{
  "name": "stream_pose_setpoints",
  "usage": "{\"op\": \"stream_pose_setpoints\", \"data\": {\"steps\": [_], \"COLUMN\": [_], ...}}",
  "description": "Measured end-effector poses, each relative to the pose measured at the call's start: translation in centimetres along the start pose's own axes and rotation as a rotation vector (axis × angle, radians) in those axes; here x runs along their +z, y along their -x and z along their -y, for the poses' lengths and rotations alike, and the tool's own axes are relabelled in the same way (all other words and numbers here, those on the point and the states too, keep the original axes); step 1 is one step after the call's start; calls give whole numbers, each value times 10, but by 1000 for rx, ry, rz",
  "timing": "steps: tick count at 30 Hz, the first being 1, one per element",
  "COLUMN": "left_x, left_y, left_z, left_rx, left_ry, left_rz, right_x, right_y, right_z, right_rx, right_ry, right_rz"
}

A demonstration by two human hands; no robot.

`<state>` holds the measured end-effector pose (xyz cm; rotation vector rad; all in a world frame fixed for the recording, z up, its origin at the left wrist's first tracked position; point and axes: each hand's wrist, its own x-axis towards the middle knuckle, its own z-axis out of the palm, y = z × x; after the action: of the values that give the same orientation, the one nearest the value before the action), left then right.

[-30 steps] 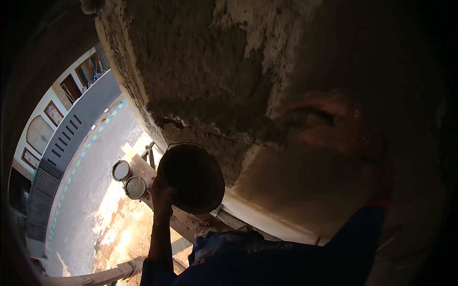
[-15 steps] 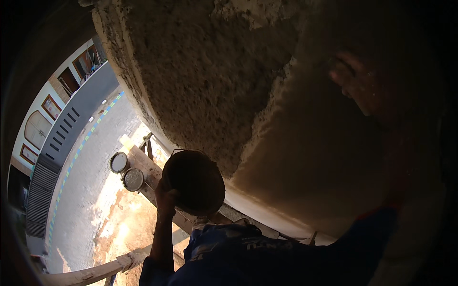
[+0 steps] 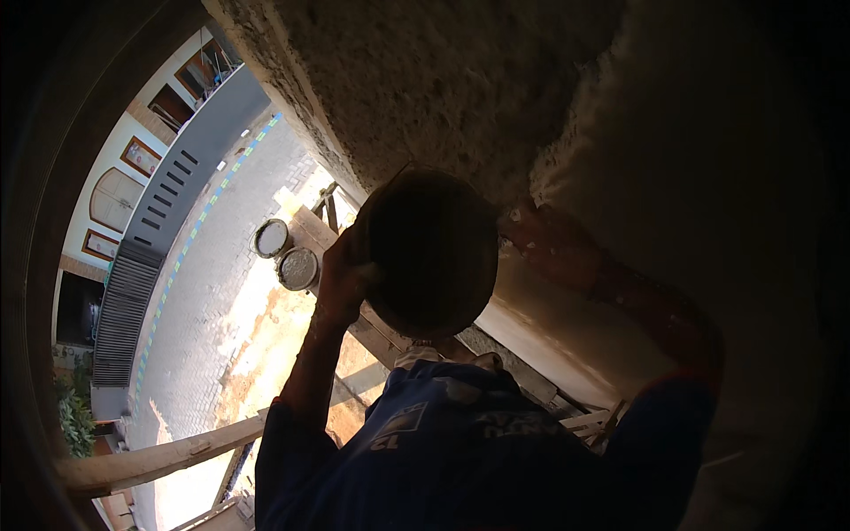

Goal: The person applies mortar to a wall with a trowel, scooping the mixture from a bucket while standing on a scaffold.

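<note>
A round dark bucket (image 3: 429, 257) is held up in front of my chest, its mouth toward me and its inside too dark to read. My left hand (image 3: 343, 279) is closed on its left rim. At the bucket's right side is my right hand (image 3: 553, 243), with fingers curled; what they hold, if anything, is lost in shadow. Beyond both hands rises a wall with a rough plaster patch (image 3: 460, 88), bordered on the right by a smoother, darker surface (image 3: 708, 221).
Below left, two buckets (image 3: 298, 268) of grey material stand by a wooden plank (image 3: 314, 232). A wooden rail (image 3: 177, 456) crosses at lower left. Farther down lie sunlit ground and a paved street (image 3: 199, 292), with a grey fence (image 3: 195, 146) and a house beyond.
My right hand has come down from the smoother wall surface to the bucket's right side. The bucket, in my left hand, now appears higher and farther right, and the whole view has shifted.
</note>
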<state>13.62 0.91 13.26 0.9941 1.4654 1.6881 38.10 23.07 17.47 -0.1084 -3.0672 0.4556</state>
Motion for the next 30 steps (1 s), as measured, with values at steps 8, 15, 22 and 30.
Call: {"op": "stream_pose_setpoints", "data": {"steps": [8, 15, 22, 30], "left_x": [8, 21, 45, 53], "left_y": [-24, -26, -38, -48], "left_z": [-20, -11, -28, -13], "left_rx": [-35, -43, -34, -137], "left_ry": [-37, -85, -178, -230], "left_rz": [117, 145, 164, 275], "right_x": [71, 7, 37, 117], "right_y": [-21, -11, -11, 30], "right_z": [14, 36, -7, -45], "right_rx": [-64, 50, 68, 270], "right_ry": [787, 854, 1077, -832], "right_rz": [-206, -375, -131, 17]}}
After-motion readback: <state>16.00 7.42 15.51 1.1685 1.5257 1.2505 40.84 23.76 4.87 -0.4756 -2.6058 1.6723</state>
